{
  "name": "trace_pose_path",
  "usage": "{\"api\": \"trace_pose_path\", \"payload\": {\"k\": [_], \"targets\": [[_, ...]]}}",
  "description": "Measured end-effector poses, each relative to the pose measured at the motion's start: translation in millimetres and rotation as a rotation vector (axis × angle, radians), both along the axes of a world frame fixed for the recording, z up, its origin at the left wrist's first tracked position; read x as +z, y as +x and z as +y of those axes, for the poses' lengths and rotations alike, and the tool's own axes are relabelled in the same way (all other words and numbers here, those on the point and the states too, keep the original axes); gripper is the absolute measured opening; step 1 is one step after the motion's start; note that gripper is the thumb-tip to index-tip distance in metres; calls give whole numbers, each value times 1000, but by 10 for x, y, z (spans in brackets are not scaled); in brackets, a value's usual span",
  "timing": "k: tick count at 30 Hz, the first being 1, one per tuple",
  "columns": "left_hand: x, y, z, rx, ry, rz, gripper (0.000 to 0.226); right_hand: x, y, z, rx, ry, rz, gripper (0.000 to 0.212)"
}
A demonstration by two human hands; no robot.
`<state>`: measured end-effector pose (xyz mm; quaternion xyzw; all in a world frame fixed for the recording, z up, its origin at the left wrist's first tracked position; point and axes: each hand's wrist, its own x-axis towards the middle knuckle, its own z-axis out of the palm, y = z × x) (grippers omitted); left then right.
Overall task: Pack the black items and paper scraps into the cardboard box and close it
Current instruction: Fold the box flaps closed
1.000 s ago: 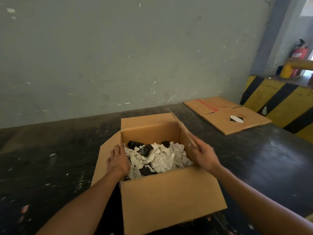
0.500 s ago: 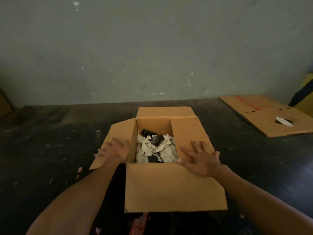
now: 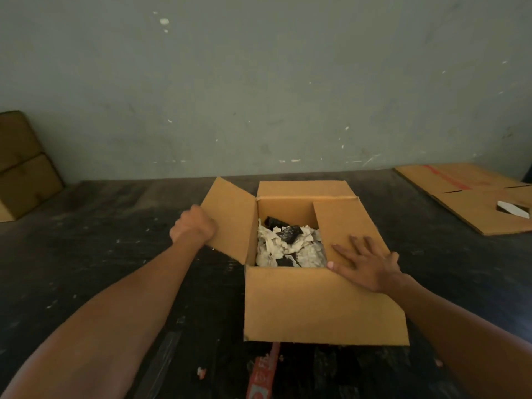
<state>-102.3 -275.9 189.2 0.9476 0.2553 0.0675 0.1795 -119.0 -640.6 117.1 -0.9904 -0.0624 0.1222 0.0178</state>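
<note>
Cardboard, plain brown, makes up the box [image 3: 325, 303] that sits at the middle of the dark surface [image 3: 86, 254] in front of us. Inside it we see a heap of pale paper scraps [image 3: 276, 246] with black items [image 3: 288, 230] half buried among them, one near the far wall of the box and another at the near edge of the heap. The far flap, at 12 o'clock, stands up; the near flap, at 6 o'clock, hangs down toward us.

Our left hand [image 3: 193, 226], at 9 o'clock from the box, grips the outer edge of the left flap [image 3: 230, 226], which is raised and tilted; its fingers are curled round that edge and mostly hidden behind the cardboard. Our right hand [image 3: 367, 264], at 3 o'clock, lies flat on the right flap [image 3: 342, 223], which is folded in over part of the opening. Its fingers [image 3: 344, 251] are straight and spread, pressing on the cardboard and pinching nothing.

At 2 o'clock a flattened carton [image 3: 472, 197] lies on the surface, well apart from the box. At 10 o'clock another brown box [image 3: 23, 165] leans by the grey-green wall [image 3: 259, 82].
</note>
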Motion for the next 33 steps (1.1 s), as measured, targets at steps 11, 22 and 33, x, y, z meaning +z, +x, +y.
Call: {"api": "trace_pose_path", "payload": {"k": [11,22,33], "targets": [[53,-240,-656,-843,-223,-89,50,-28,-60,-47,35,29,-24,102],[-771,-324,-207,-1093,257,184,92,126,-82,-727,187,273,65,51],[-792,-237,-15,-1087,68,109,57,-36,-152,-1093,338,225,-52,63]]}}
